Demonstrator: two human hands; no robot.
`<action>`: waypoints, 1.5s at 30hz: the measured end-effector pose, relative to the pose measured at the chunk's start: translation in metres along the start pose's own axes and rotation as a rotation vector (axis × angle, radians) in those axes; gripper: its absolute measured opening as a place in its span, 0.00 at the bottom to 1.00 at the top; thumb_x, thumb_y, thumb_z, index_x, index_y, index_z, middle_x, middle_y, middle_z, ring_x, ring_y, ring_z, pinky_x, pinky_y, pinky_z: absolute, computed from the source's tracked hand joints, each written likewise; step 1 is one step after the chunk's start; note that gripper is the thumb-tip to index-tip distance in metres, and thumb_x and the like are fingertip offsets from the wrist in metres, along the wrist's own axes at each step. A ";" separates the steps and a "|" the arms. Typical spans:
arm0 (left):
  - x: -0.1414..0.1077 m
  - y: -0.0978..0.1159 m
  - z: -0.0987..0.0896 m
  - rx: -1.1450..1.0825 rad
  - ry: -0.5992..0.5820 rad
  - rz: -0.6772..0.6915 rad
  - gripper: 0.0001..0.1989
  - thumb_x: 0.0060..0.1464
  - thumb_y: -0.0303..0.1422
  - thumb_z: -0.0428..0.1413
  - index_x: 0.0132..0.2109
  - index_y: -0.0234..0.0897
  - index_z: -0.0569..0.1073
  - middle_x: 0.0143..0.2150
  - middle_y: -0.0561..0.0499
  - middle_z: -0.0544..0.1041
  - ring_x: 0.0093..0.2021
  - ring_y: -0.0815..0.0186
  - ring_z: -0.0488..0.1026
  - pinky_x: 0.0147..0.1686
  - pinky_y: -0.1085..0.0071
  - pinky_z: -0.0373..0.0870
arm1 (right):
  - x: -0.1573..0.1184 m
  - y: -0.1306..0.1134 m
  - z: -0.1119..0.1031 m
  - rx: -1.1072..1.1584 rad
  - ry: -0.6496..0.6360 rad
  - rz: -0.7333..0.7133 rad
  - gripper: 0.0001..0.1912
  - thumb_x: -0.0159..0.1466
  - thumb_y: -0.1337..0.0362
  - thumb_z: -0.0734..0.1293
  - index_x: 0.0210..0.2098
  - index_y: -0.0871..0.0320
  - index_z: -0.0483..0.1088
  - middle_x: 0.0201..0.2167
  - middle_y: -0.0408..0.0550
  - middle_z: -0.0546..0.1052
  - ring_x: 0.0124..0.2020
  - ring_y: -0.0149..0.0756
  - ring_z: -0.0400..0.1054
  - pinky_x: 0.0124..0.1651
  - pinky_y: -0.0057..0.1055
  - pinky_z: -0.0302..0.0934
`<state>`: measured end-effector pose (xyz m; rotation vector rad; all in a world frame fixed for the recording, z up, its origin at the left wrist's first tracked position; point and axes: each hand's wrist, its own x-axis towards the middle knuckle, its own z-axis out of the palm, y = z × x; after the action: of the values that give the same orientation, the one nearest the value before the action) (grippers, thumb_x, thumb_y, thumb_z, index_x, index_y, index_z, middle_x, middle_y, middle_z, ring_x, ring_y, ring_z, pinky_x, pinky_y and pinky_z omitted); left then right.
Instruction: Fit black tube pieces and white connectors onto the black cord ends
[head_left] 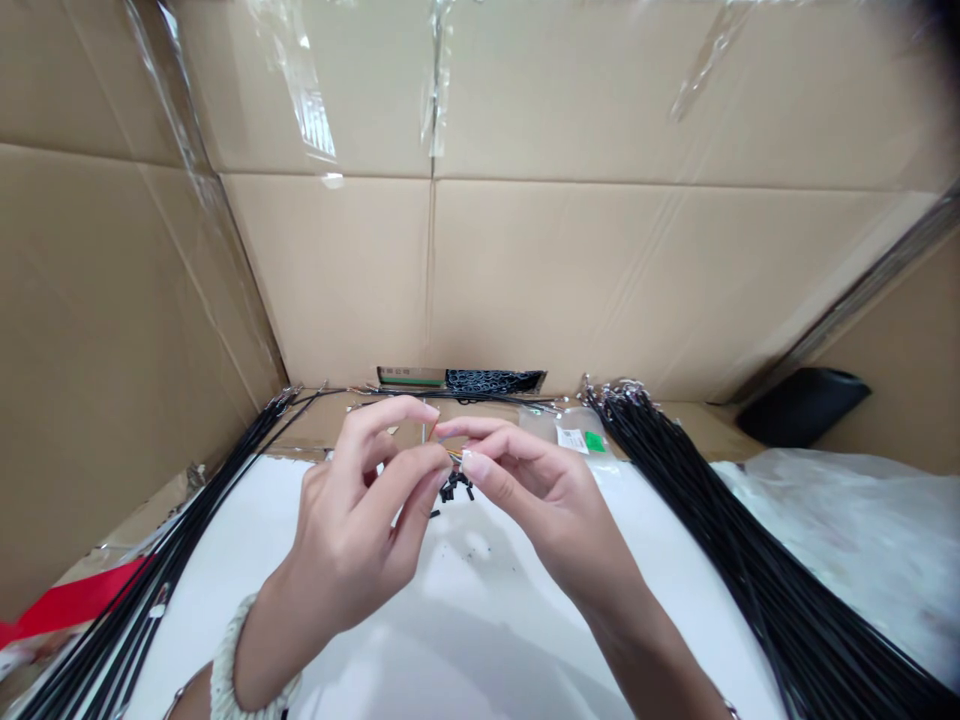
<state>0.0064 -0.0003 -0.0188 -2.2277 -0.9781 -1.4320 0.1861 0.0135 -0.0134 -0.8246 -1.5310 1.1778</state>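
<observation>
My left hand [375, 510] and my right hand [551, 500] meet above a white work surface [465, 650]. Between their fingertips are thin coloured wires [454, 456], some orange and yellow. The left thumb and index finger pinch them from the left. On the other side, the right thumb and fingers close on the same wires. Most of their length is hidden by the fingers. Small black tube-like pieces [456, 488] lie in a loose heap just beyond the fingertips.
Long black cables [697, 490] lie in a thick bundle at right, with thinner cables [232, 490] at left. Cardboard walls [570, 270] enclose the back and sides. A clear bag with a green label [595, 441] lies behind my right hand. Plastic sheeting [862, 540] is far right.
</observation>
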 end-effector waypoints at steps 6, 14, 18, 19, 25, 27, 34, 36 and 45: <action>0.000 0.000 0.002 0.017 0.026 0.007 0.08 0.61 0.19 0.57 0.44 0.35 0.72 0.52 0.46 0.70 0.23 0.79 0.62 0.21 0.74 0.66 | -0.001 0.004 0.005 0.043 0.028 -0.029 0.10 0.67 0.55 0.71 0.32 0.52 0.79 0.51 0.48 0.81 0.52 0.42 0.75 0.49 0.39 0.66; 0.001 -0.002 0.005 -0.006 0.036 -0.007 0.07 0.61 0.19 0.57 0.42 0.35 0.73 0.53 0.45 0.70 0.22 0.79 0.59 0.20 0.73 0.65 | -0.001 0.006 0.010 0.026 0.082 -0.038 0.11 0.66 0.54 0.71 0.32 0.52 0.79 0.50 0.50 0.81 0.56 0.47 0.74 0.53 0.44 0.67; 0.000 -0.002 0.006 -0.008 0.045 -0.018 0.08 0.60 0.19 0.57 0.42 0.35 0.73 0.53 0.45 0.69 0.23 0.80 0.59 0.20 0.73 0.65 | -0.003 0.008 0.014 -0.011 0.122 -0.070 0.10 0.67 0.55 0.71 0.32 0.52 0.78 0.51 0.50 0.81 0.56 0.48 0.73 0.54 0.48 0.66; 0.000 -0.002 0.006 -0.006 0.044 -0.018 0.08 0.60 0.19 0.57 0.42 0.35 0.73 0.53 0.45 0.69 0.22 0.80 0.59 0.20 0.73 0.65 | -0.003 0.009 0.015 -0.027 0.138 -0.083 0.10 0.67 0.55 0.70 0.32 0.52 0.78 0.51 0.51 0.81 0.57 0.49 0.72 0.54 0.48 0.66; 0.003 -0.004 0.004 0.000 0.028 -0.032 0.06 0.61 0.20 0.58 0.41 0.35 0.73 0.53 0.45 0.69 0.21 0.81 0.57 0.20 0.72 0.63 | 0.000 0.009 0.014 -0.012 0.117 -0.084 0.09 0.67 0.55 0.71 0.33 0.51 0.79 0.51 0.50 0.81 0.57 0.48 0.72 0.57 0.48 0.64; 0.003 -0.004 0.003 -0.002 0.022 -0.037 0.06 0.61 0.21 0.58 0.41 0.35 0.74 0.54 0.45 0.68 0.21 0.81 0.57 0.20 0.72 0.62 | 0.002 0.009 0.011 0.011 0.098 -0.069 0.09 0.67 0.55 0.71 0.33 0.50 0.80 0.51 0.48 0.81 0.57 0.45 0.72 0.58 0.46 0.64; 0.002 0.003 0.001 -0.148 0.133 -0.214 0.10 0.60 0.25 0.62 0.48 0.37 0.73 0.52 0.47 0.72 0.27 0.78 0.68 0.24 0.77 0.70 | 0.005 0.006 0.005 0.054 0.083 -0.044 0.10 0.67 0.55 0.71 0.31 0.51 0.79 0.51 0.46 0.82 0.56 0.42 0.73 0.54 0.41 0.66; 0.001 0.006 0.001 -0.174 0.131 -0.273 0.10 0.60 0.23 0.62 0.47 0.37 0.74 0.52 0.49 0.72 0.26 0.80 0.67 0.24 0.79 0.71 | 0.004 0.006 0.006 0.047 0.087 -0.043 0.10 0.66 0.55 0.71 0.31 0.51 0.79 0.51 0.46 0.82 0.56 0.42 0.73 0.54 0.41 0.65; 0.003 -0.003 0.005 -0.049 0.107 -0.003 0.09 0.59 0.19 0.60 0.43 0.38 0.76 0.52 0.47 0.73 0.27 0.77 0.67 0.21 0.75 0.67 | 0.006 0.006 0.002 0.118 0.055 -0.030 0.10 0.66 0.56 0.72 0.30 0.51 0.80 0.50 0.44 0.83 0.53 0.38 0.75 0.49 0.34 0.66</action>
<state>0.0083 0.0056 -0.0184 -2.1583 -0.9219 -1.5750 0.1822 0.0202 -0.0176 -0.7469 -1.4109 1.2018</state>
